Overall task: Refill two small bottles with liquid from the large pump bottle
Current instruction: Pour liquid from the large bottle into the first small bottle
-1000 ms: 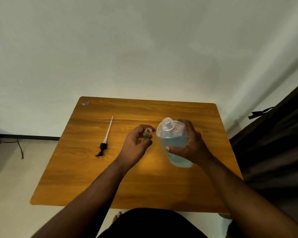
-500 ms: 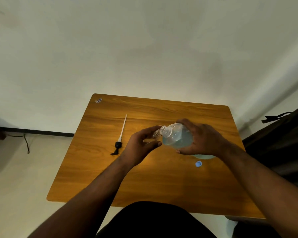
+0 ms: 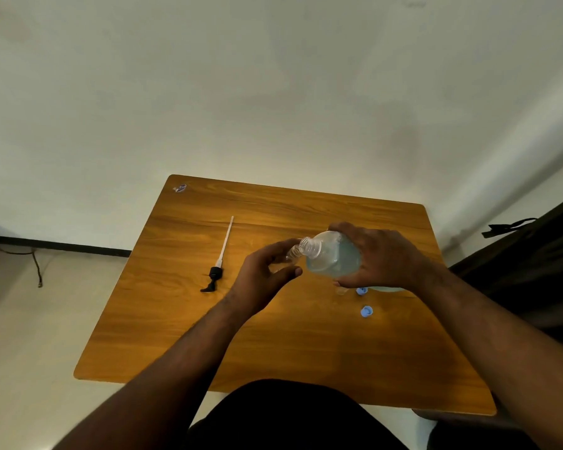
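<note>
Above the middle of the wooden worktop (image 3: 306, 345) the large bottle (image 3: 333, 259) lies tipped almost on its side in the right hand (image 3: 382, 259), its open threaded neck pointing left. The pale blue liquid inside has pooled toward the shoulder. The right hand's fingers (image 3: 342, 226) curl over the far side of the body and the thumb presses the near side low down, so the hand is closed firmly around the bottle.

The neck of the large bottle meets the mouth of a small clear bottle (image 3: 291, 253), which sits in the left hand (image 3: 262, 280). The two openings appear to touch; whether liquid is passing between them cannot be told. The left hand's fingers wrap loosely around the far side of the small bottle, with the thumb stretched out along the near side, so the hand is partly closed and holds it. Most of the small bottle's body is hidden behind the hand.

Just below the right hand, two small blue caps (image 3: 366, 310) lie on the worktop, one near the thumb and half covered, the other a little nearer the person. A small clear object beside the upper cap is too faint to identify.

Well to the left lies the pump head (image 3: 216, 274), black, with its long white dip tube (image 3: 226, 237) pointing away from the person.
</note>
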The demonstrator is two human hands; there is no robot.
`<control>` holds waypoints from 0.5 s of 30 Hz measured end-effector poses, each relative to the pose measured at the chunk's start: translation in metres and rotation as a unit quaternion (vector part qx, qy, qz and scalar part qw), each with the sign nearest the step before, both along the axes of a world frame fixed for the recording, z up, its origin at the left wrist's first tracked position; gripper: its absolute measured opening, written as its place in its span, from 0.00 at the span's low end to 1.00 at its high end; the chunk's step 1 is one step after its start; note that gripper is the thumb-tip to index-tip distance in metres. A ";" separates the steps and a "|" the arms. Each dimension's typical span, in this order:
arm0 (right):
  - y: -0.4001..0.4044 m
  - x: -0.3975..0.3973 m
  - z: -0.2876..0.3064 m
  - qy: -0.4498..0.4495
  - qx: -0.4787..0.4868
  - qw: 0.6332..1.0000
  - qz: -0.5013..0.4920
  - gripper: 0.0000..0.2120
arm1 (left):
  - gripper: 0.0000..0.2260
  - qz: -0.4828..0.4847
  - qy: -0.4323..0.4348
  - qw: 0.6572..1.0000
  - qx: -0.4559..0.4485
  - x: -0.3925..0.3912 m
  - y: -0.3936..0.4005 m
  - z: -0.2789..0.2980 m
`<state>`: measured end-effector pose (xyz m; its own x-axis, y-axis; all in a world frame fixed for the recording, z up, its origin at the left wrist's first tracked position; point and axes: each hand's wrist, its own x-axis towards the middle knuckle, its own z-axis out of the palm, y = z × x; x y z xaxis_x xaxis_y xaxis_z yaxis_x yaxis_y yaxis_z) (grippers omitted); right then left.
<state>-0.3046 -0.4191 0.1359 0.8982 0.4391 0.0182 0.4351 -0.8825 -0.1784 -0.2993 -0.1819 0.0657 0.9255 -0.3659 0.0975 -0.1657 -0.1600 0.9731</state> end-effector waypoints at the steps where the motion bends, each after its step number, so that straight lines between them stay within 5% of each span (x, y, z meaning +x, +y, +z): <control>1: 0.000 0.000 0.001 0.001 -0.003 1.000 0.001 0.43 | 0.22 0.001 0.002 1.000 -0.001 -0.001 -0.001 0.000; 15: -0.003 0.005 0.012 -0.023 -0.029 0.999 0.022 0.43 | 0.21 0.020 -0.004 1.000 0.005 -0.001 -0.003 0.001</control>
<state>-0.3000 -0.4221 0.1480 0.8771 0.4792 0.0322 0.4797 -0.8709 -0.1070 -0.3006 -0.1846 0.0671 0.9389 -0.3289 0.1019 -0.1670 -0.1763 0.9701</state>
